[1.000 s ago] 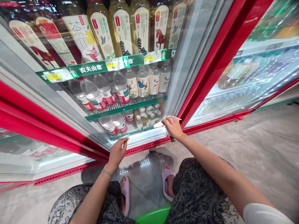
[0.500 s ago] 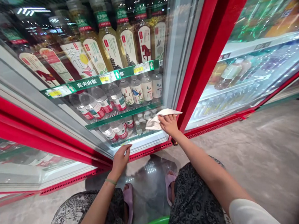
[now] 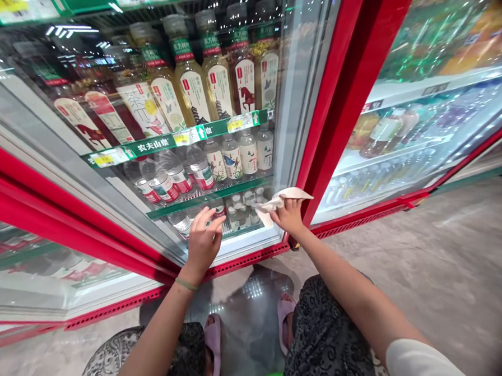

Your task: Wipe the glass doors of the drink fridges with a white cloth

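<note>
We find ourselves in a shop, since we see red-framed, glass-fronted drinks coolers [image 3: 338, 93] standing side by side, stocked with rows of tea bottles [image 3: 193, 95] and water bottles [image 3: 202, 172], with yellow-and-white price tags [image 3: 183, 138] along a green shelf strip [image 3: 151, 144].

White wipe [image 3: 279, 201] looked matt and creased, cloth or paper unclear; door [image 3: 290, 124] was smooth, reflective glass, red frame [image 3: 342, 93] glossy, bottles [image 3: 194, 95] shiny clear plastic, trousers [image 3: 325, 324] matt printed cloth, floor [image 3: 406, 258] smooth with a sheen.
</note>
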### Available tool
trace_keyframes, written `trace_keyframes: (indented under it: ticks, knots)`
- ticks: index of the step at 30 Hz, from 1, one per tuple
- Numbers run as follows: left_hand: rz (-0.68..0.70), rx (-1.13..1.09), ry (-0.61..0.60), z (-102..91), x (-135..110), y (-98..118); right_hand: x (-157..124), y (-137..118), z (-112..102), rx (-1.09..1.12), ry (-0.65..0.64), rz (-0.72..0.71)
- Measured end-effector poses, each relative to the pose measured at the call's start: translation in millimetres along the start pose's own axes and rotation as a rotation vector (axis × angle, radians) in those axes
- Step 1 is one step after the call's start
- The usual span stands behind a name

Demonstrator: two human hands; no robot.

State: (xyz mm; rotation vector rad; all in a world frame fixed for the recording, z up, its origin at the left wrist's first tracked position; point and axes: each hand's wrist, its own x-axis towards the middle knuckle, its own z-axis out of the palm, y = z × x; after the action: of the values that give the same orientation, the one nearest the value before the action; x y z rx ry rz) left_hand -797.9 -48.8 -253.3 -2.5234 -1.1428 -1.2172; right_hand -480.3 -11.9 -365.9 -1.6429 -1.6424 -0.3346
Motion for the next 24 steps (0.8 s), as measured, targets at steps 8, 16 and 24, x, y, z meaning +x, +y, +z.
trace_keyframes:
  ticks: [8, 16, 24]
  knots:
    - [0.042, 0.239, 0.046, -10.7, 40.2, -6.6, 11.2, -14.6, -5.2, -0.003, -0.007, -0.097]
    - [0.132, 0.492, 0.057, -31.0, 30.8, -33.2, 11.5, -35.3, -8.3, -0.090, -0.024, -0.260]
    - [0.052, 0.580, 0.090, -67.3, 17.4, -60.2, 15.7, -46.5, -3.4, -0.161, 0.046, -0.299]
